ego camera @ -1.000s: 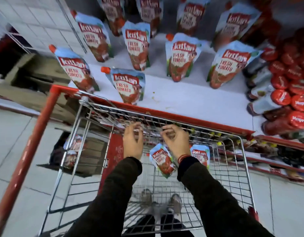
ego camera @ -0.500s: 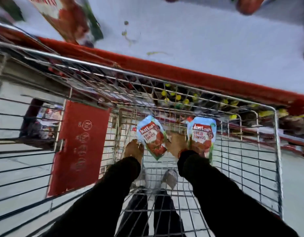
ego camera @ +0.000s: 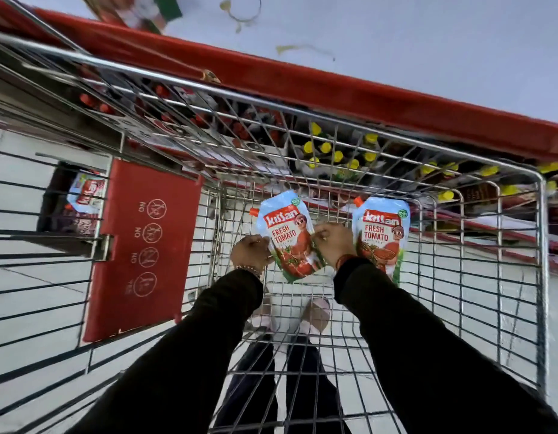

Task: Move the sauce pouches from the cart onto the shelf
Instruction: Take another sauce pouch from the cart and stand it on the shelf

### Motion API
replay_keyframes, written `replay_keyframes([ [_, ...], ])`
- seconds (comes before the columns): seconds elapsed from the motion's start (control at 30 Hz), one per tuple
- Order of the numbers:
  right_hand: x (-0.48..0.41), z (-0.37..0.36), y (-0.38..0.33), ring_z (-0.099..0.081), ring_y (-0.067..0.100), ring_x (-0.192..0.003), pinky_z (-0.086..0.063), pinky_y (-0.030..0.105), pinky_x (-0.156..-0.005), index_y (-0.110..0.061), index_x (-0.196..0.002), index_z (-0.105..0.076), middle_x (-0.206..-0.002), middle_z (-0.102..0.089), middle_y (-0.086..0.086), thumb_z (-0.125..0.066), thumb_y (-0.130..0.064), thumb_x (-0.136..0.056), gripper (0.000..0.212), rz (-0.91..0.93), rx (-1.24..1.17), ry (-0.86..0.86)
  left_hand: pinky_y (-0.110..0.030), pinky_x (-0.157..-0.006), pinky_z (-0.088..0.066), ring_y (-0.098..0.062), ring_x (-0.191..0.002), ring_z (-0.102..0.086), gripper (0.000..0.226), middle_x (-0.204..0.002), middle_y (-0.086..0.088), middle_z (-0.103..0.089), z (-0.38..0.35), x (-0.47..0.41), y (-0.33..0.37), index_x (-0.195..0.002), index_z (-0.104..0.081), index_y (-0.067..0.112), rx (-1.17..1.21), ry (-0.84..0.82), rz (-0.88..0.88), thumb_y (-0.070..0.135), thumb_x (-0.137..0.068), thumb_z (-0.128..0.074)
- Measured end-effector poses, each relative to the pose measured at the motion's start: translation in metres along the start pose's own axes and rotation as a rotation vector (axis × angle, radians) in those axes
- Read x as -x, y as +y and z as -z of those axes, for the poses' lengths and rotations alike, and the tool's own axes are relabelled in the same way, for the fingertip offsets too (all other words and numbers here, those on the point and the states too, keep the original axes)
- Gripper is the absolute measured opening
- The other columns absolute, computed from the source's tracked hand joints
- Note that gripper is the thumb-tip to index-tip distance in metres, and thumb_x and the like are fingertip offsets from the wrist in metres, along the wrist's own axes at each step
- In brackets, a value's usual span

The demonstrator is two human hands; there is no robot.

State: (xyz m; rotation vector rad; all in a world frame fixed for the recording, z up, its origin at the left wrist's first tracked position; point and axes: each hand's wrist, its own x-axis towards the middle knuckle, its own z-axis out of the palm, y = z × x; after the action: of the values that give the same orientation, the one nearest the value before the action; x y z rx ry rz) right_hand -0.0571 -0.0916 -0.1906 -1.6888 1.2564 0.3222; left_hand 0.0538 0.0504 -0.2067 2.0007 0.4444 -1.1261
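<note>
Two blue-and-red Kissan tomato sauce pouches stand low inside the wire cart (ego camera: 542, 277). I hold the left pouch (ego camera: 285, 233) from both sides: my left hand (ego camera: 251, 253) grips its left edge, and my right hand (ego camera: 332, 239) pinches its right edge. The second pouch (ego camera: 382, 236) leans upright just right of my right wrist, and no hand holds it. The white shelf (ego camera: 428, 42) with its red front edge lies beyond the cart's far rim. A blurred pouch (ego camera: 136, 10) on the shelf shows at the top left.
A red fold-down seat flap (ego camera: 143, 245) hangs on the cart's left inner side. Yellow-capped bottles (ego camera: 337, 155) fill a lower shelf behind the cart's front wall. More pouches sit in a box (ego camera: 85, 195) on the floor to the left. My feet show through the cart floor.
My view has tipped down from the shelf into the cart. Both hands dropped from the cart's far rim to the left pouch and closed on its edges.
</note>
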Motion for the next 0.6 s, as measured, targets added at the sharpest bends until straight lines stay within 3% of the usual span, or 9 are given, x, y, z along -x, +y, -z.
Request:
replay_keyframes([
  [0.13,0.030,0.010,-0.004,-0.065,0.024,-0.111,-0.042,0.020,-0.089,-0.001,-0.113,-0.071,-0.119,-0.072,0.013,-0.060,-0.007,-0.094,0.023,0.009,-0.084,0.031,-0.057,-0.100,-0.053,-0.043,-0.107,-0.068,0.022,-0.098,-0.013,-0.065,0.007,0.035,0.013,-0.114,-0.066,-0.002,0.035,0.040,-0.118,0.008,-0.095,-0.061],
  [0.23,0.055,0.019,-0.012,-0.065,0.021,-0.105,-0.044,0.022,-0.089,-0.002,-0.108,-0.072,-0.113,-0.073,0.011,-0.060,-0.007,-0.094,0.020,0.031,-0.157,0.051,-0.064,-0.094,-0.052,-0.033,-0.093,-0.061,0.004,-0.102,-0.020,-0.064,0.013,0.066,0.023,-0.094,-0.065,0.000,0.195,0.069,-0.139,-0.001,-0.093,-0.061],
  [0.33,0.081,0.030,-0.021,-0.066,0.020,-0.103,-0.050,0.030,-0.095,-0.004,-0.107,-0.072,-0.111,-0.074,0.009,-0.060,-0.014,-0.096,0.019,0.082,-0.208,0.102,-0.061,-0.089,-0.057,-0.026,-0.090,-0.061,0.015,-0.105,-0.026,-0.070,0.019,0.092,0.032,-0.102,-0.068,-0.008,0.207,0.145,-0.220,0.003,-0.091,-0.066],
  [0.47,0.119,0.050,-0.043,-0.066,0.021,-0.105,-0.054,0.037,-0.095,-0.007,-0.111,-0.069,-0.115,-0.072,0.008,-0.059,-0.020,-0.098,0.021,0.171,-0.260,0.157,-0.052,-0.087,-0.060,-0.021,-0.089,-0.062,0.013,-0.098,-0.021,-0.070,0.035,0.137,0.055,-0.096,-0.070,-0.003,0.214,0.174,-0.395,0.009,-0.091,-0.067],
  [0.53,0.139,0.063,-0.056,-0.066,0.019,-0.102,-0.056,0.036,-0.092,-0.010,-0.116,-0.066,-0.110,-0.071,0.004,-0.058,-0.019,-0.098,0.022,0.239,-0.281,0.187,-0.042,-0.084,-0.061,-0.020,-0.090,-0.064,0.018,-0.105,-0.021,-0.072,0.045,0.158,0.069,-0.099,-0.070,-0.005,0.181,0.157,-0.493,0.012,-0.093,-0.067],
  [0.6,0.159,0.078,-0.070,-0.066,0.018,-0.100,-0.055,0.031,-0.088,-0.014,-0.118,-0.064,-0.107,-0.068,-0.002,-0.058,-0.021,-0.098,0.021,0.295,-0.310,0.214,-0.047,-0.089,-0.059,-0.024,-0.094,-0.066,0.020,-0.105,-0.019,-0.072,0.055,0.182,0.084,-0.103,-0.070,-0.005,0.191,0.125,-0.571,0.013,-0.094,-0.066],
])
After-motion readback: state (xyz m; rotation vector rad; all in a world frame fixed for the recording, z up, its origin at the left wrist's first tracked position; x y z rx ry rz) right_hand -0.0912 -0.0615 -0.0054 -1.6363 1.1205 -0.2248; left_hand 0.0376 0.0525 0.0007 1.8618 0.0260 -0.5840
